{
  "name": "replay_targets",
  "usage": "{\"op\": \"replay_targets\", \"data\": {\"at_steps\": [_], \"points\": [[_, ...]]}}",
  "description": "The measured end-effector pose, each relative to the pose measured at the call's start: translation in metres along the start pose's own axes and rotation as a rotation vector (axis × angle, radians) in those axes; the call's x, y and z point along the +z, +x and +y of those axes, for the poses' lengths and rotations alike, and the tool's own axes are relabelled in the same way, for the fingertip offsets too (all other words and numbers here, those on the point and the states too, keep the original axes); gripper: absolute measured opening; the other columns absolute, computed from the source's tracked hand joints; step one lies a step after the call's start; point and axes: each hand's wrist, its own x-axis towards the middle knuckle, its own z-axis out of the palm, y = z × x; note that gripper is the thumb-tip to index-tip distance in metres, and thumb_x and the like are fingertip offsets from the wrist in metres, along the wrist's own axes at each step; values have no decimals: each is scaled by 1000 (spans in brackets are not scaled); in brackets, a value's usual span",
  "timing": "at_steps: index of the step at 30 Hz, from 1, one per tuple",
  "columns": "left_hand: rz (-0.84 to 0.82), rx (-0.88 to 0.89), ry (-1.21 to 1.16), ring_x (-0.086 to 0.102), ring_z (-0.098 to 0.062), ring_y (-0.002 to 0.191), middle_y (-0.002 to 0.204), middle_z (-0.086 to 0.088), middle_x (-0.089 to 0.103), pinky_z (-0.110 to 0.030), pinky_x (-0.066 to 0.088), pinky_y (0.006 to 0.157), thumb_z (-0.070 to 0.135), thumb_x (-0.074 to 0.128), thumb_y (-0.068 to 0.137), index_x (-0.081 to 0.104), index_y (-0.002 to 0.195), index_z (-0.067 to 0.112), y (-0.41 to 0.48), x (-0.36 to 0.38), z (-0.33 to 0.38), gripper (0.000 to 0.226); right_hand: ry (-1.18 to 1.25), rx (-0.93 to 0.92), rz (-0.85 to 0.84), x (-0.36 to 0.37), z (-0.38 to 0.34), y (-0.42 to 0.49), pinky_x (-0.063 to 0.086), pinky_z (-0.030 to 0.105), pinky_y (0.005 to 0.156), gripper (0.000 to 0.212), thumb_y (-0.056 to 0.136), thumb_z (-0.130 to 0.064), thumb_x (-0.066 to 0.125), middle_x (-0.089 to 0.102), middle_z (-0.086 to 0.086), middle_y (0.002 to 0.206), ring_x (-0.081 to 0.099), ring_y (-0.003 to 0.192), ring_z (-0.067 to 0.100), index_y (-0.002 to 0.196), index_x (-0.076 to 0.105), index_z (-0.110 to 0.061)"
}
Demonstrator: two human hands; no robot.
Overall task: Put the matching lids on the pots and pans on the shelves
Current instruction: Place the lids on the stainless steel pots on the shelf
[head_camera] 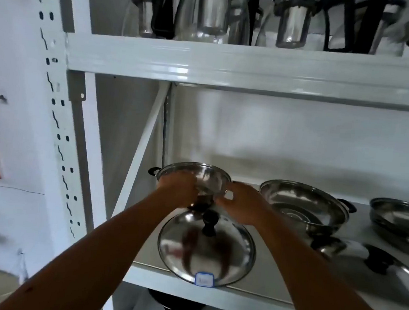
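A steel pot (197,172) with black side handles stands at the back left of the middle shelf. My left hand (176,190) grips its near rim on the left and my right hand (242,202) grips it on the right. In front of the pot lies a steel lid (206,251) with a black knob and a small blue-edged label, at the shelf's front edge. To the right stand a wide open steel pan (303,205) and another pan (401,216). A second lid (377,264) with a black knob lies front right.
The white shelf beam (231,63) crosses above my hands. On the upper shelf stand several glass jugs with steel filters (214,12). A white slotted upright (54,107) rises at the left. Dark cookware (175,303) shows on the shelf below.
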Motion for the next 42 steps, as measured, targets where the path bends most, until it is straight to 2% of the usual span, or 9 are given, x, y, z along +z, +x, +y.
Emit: {"op": "replay_targets", "data": {"at_steps": [4, 11, 15, 18, 22, 25, 29, 32, 42], "points": [[-21, -24, 34, 62, -24, 108, 122, -2, 63, -36, 52, 86, 31, 58, 86, 61, 119, 24, -1, 15, -34, 34, 15, -59, -207, 34, -16, -9, 53, 36, 82, 39, 76, -62, 62, 69, -5, 96, 65, 87, 12, 100, 68, -31], [1, 67, -45, 65, -20, 92, 104, -3, 68, -38, 56, 84, 26, 59, 88, 67, 105, 26, 12, 33, -61, 19, -22, -48, -83, 26, -10, -18, 50, 28, 90, 30, 77, -37, 72, 72, -9, 108, 65, 99, 9, 107, 72, -30], [-2, 171, -168, 64, -17, 92, 102, -3, 68, -35, 55, 89, 19, 59, 90, 70, 100, 22, 9, 32, -66, 15, -7, -57, 0, -17, -12, -35, 38, 1, 74, 28, 75, -29, 78, 68, -25, 93, 58, 80, -16, 103, 75, -30], [57, 266, -215, 65, -19, 93, 105, -5, 69, -32, 53, 87, 16, 57, 91, 72, 100, 19, -11, 31, -68, 18, 63, -48, 77, -42, -13, -41, 36, -1, 67, 27, 74, -24, 80, 63, -27, 84, 54, 75, -24, 100, 76, -30], [158, 406, -265, 67, -24, 92, 104, -7, 71, -26, 48, 77, 10, 60, 86, 75, 95, 16, -44, 28, -73, 19, 120, -34, 218, -52, -11, -32, 36, -1, 74, 25, 74, -21, 79, 66, -23, 88, 59, 81, -16, 96, 75, -31], [121, 477, -380, 67, -14, 78, 89, 2, 71, -26, 53, 70, 12, 64, 77, 76, 85, 20, -59, 21, -74, 17, 133, -29, 277, -46, -13, -14, 40, 16, 83, 27, 74, -21, 76, 72, -8, 96, 64, 92, 5, 101, 73, -26], [346, 17, -753, 66, -8, 73, 78, 11, 70, -18, 52, 70, 14, 60, 78, 72, 76, 27, -48, 3, -75, 18, 126, -71, 298, -30, -17, 21, 47, 25, 86, 25, 76, -25, 73, 73, -4, 101, 66, 98, 15, 101, 72, -23], [452, -253, -893, 66, -20, 77, 76, 8, 67, -44, 59, 76, 21, 50, 80, 70, 76, 27, -26, -8, -85, 21, 118, -120, 287, -15, -20, 47, 51, 33, 91, 26, 78, -26, 68, 73, -2, 106, 65, 102, 20, 104, 70, -23], [335, -239, -691, 66, -20, 91, 95, 1, 71, -28, 50, 83, 29, 55, 89, 72, 98, 22, 17, -4, -74, 20, 116, -181, 203, 35, -37, 110, 48, 32, 86, 29, 85, -20, 63, 70, 7, 109, 62, 103, 29, 114, 66, -16]]}}
